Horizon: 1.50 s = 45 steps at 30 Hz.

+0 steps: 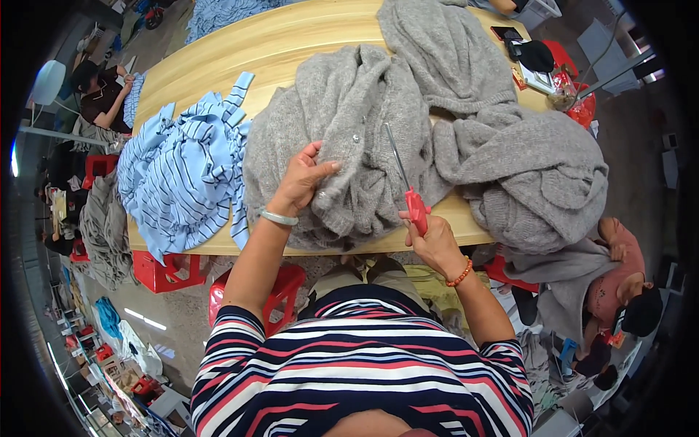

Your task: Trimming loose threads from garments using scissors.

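A grey knitted cardigan (291,116) lies heaped on the table in front of me. Small round buttons show along its front band. My left hand (300,178), a pale bangle at its wrist, grips the edge of that band, the thumb on top and some fingers hidden behind the knit. To the right, my right hand (435,244) is closed round a red-handled tool (415,209) with a long thin metal shaft, its exact kind unclear. The shaft points up and away over the cardigan; whether its tip touches the knit I cannot tell.
Blue striped garments (186,178) are piled left on the wooden table (218,54). More grey knitwear (539,175) lies right and at the far side. A black cap (535,56) sits far right. Red stools (280,291) stand beneath the near edge. Co-workers sit left (98,95) and right (619,269).
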Motion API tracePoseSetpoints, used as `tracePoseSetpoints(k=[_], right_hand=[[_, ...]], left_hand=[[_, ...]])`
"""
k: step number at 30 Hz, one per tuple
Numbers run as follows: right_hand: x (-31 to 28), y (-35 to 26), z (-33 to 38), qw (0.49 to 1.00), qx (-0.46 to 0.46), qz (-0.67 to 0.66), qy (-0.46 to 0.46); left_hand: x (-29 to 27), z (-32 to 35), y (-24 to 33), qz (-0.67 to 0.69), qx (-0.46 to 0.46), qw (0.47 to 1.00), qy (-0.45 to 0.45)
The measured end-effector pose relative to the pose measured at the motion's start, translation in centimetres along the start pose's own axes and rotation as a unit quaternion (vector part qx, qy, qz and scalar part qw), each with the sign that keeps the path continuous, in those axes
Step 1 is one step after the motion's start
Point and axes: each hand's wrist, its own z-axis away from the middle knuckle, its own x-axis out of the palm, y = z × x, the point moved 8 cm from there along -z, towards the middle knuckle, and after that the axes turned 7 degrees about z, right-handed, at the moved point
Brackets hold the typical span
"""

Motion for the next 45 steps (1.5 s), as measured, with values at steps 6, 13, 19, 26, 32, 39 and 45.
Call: tracePoseSetpoints(k=[6, 13, 19, 26, 32, 39, 45], right_hand=[[0.6, -0.6, 0.1, 0.999, 0.041, -0.031, -0.018], [3.7, -7.0, -3.1, 0.979, -0.069, -0.188, 0.031], [-4.5, -6.2, -5.2, 0.983, -0.06, -0.167, 0.054], [-19.3, -8.8, -7.2, 0.947, -0.049, -0.247, 0.198], [-20.4, -13.8, -8.4, 0.941, -0.089, -0.281, 0.166], [-27.0, -20.2, -3.3, 0.917, -0.151, -0.249, 0.271], [-25.7, -12.5, -2.8, 0.968, -0.079, -0.154, 0.184]], left_hand=[[-0.7, 2.7, -2.2, -0.075, -0.011, 0.997, 0.003], [4.4, 5.3, -4.9, 0.018, 0.04, 0.999, -0.017], [0.9, 15.4, 1.6, -0.551, 0.404, 0.714, 0.153], [-12.1, 16.6, -4.4, -0.579, 0.287, 0.704, 0.293], [-2.5, 16.6, -0.3, -0.516, 0.41, 0.728, 0.19], [-7.8, 6.5, 3.3, -0.417, 0.393, 0.801, 0.173], [-6.6, 16.1, 32.1, -0.306, 0.573, 0.645, 0.402]])
